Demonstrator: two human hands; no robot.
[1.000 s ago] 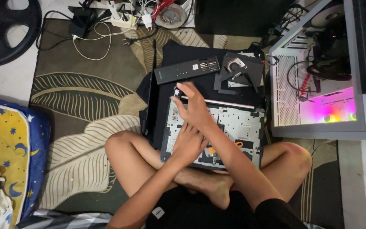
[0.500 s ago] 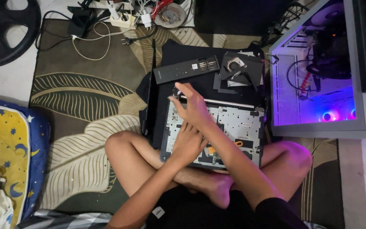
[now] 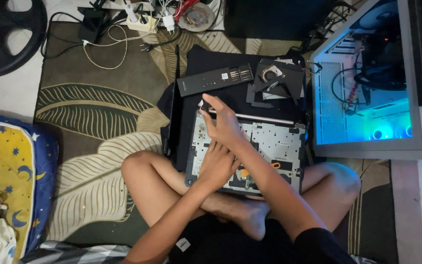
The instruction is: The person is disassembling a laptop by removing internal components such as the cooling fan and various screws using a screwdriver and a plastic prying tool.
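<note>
Floor rug (image 3: pixel 98 107), leaf pattern. Right hand (image 3: pixel 223 124) has crept toward the opened laptop's (image 3: pixel 269 142) far-left corner, fingers pinched on something small, unclear what. Left hand (image 3: pixel 218 166) stays flat on the exposed board, steadying. Desktop case (image 3: pixel 367 83) glow shifted pink to blue.

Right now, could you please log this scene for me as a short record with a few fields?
Posture: person seated cross-legged on a leaf-patterned rug
Work piece: opened laptop chassis, internals exposed, on the lap and floor
Left hand: resting on the chassis interior, lower left part
Right hand: crossed over the left, fingers at the chassis's upper left corner
Behind chassis: long black screwdriver bit case, loose black parts
Right side: lit desktop computer case
Left side: star-patterned cushion
</note>
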